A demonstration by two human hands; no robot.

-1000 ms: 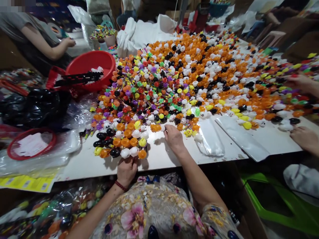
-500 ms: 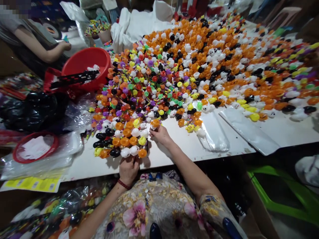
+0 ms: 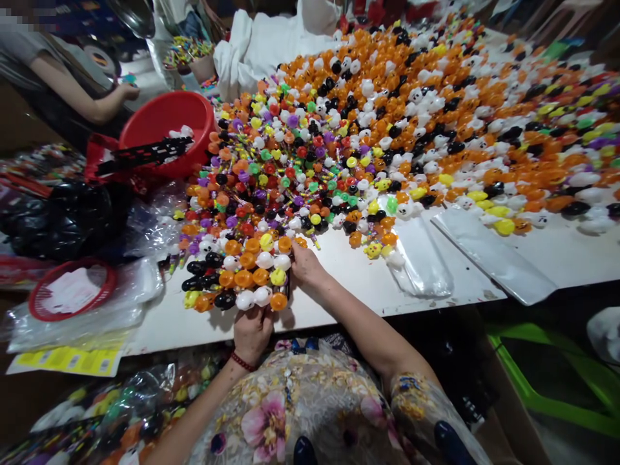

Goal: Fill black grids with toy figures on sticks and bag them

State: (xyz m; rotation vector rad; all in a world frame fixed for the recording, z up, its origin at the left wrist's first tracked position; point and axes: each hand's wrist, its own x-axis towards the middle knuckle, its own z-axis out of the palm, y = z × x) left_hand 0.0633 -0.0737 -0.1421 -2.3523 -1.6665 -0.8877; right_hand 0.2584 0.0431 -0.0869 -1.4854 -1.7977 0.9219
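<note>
A tight block of pen-like sticks point(image 3: 245, 278) with pumpkin, ghost, black and yellow heads stands at the table's near edge, heads up. My left hand point(image 3: 252, 336) is closed at the block's near side, its fingertips partly hidden under the white and orange heads. At the right side, my right hand point(image 3: 306, 266) is closed around an orange-headed stick point(image 3: 285, 245) at the block's far right corner. The shaft in its fingers is mostly hidden. Just beyond the block lies a loose heap of small-headed sticks point(image 3: 290, 168) with patterned shafts.
A big pile of orange, white and black heads point(image 3: 411, 97) covers the table's far right. Clear plastic bags point(image 3: 421, 255) lie at the right front. A red tub point(image 3: 194, 106), a red basket point(image 3: 72, 310) and a black bag point(image 3: 62, 219) are left. Another person's arm point(image 3: 87, 97) shows behind.
My right hand has moved slightly left, bringing the orange-headed stick from beside the block up against its far right corner. My left hand stays at the near side.
</note>
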